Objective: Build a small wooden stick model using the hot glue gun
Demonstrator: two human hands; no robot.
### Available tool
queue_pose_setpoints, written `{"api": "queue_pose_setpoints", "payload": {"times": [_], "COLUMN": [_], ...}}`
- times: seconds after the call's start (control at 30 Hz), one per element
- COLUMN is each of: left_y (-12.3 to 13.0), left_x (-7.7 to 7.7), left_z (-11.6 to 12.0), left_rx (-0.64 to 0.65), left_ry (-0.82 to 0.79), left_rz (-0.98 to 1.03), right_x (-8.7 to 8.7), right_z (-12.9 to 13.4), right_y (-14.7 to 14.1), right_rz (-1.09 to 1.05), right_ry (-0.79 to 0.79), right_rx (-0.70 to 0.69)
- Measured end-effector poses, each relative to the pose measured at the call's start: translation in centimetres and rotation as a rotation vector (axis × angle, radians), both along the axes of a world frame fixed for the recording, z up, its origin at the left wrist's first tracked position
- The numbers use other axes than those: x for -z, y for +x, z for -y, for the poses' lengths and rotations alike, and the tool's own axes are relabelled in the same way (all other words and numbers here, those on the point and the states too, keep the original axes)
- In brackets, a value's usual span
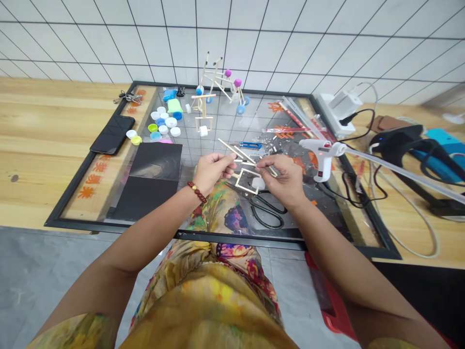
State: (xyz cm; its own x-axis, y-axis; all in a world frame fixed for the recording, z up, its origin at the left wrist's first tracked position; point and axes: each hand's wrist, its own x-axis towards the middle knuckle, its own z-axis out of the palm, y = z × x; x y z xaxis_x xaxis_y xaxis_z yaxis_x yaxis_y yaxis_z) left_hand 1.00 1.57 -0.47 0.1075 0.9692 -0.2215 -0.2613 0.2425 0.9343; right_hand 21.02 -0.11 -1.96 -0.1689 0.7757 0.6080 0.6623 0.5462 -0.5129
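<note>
Has, at far left, a dark phone (112,134) lying over the black rim of a glass-topped panel (218,237), with a bunch of keys (129,98) just beyond. Next comes to black sheets (155,167) flat on the glass and, behind them, loose bottle caps (170,122) in white, blue and yellow-green. Wears a beaded bracelet (196,192) on the left wrist. With the left hand (213,170), pinches thin pale sticks (242,154) between thumb and forefinger, the other fingers curled. Can see, beyond that hand, a small stick stand (204,115) with a white piece at its foot and, farther back, a taller stick structure (219,82) with pink balls and blue rings. Holds the sticks between both hands, crossing one another above the panel, just beyond a square stick frame (247,190). Has black-handled scissors (267,226) nearer the body and a blue cutter (250,145) beyond the sticks. With the right hand (285,180), pinches the sticks' near ends between thumb and forefinger; cannot tell exactly which ends touch. Farther right, has a white glue gun (322,154), a power strip (332,114) behind it, and a black stand (394,138) on the wooden table (407,225).
</note>
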Motion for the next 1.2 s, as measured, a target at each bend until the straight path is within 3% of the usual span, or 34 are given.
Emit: {"api": "queue_pose_setpoints", "payload": {"times": [0.4,0.73,0.93,1.2], "left_y": [-0.2,0.0,0.1,0.1], "left_x": [0.1,0.0,-0.4,-0.5], "left_z": [0.0,0.1,0.4,0.5], "left_rx": [0.025,0.003,0.037,0.031], "left_ry": [0.029,0.063,0.124,0.187], "left_rz": [-0.024,-0.001,0.037,0.038], "right_x": [0.2,-0.1,0.9,0.4], "right_z": [-0.5,-1.3,-1.6,-1.2], "right_y": [0.9,3.5,4.6,3.8], "right_rz": [-0.091,0.337,0.364,0.358], "right_ry": [-0.103,-0.238,-0.213,-0.140], "right_rx": [0.264,0.481,0.494,0.466]}}
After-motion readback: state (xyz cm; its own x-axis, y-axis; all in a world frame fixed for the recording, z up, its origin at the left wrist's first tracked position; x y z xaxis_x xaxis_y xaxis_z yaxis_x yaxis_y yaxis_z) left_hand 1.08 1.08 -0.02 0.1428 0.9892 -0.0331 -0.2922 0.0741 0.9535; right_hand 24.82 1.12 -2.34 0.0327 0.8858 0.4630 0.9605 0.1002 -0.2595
